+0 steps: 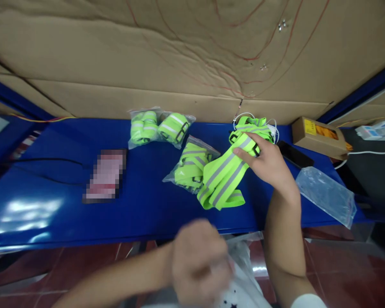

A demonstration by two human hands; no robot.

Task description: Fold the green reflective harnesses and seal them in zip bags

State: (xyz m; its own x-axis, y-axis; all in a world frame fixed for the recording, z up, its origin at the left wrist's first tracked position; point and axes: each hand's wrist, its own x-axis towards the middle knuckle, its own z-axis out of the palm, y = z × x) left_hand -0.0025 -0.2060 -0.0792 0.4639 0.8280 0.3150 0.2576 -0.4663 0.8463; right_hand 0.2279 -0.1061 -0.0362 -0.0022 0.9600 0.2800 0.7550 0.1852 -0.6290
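Left hand (200, 261) nearest, blurred, curled in front of table (157, 218) edge; can't tell if its grip holds anything. Right hand (269, 160) grip closed on far end of folded neon strap (226, 173), loops hanging toward table front. Clear bag (327, 194) to right. Bagged strap (192, 164) just left of folded strap. Farther: loose strap pile (258, 123), two bagged rolls (143, 128), cardboard panel (147, 64) behind.

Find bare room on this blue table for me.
The table has bare room between the pixelated rectangle and the three clear bags of fluorescent-green straps, and left of that rectangle, below the black cables. Its right side is crowded: right hand gripping loose green straps, black phone-like slab, brown cardboard box, clear plastic sleeve.
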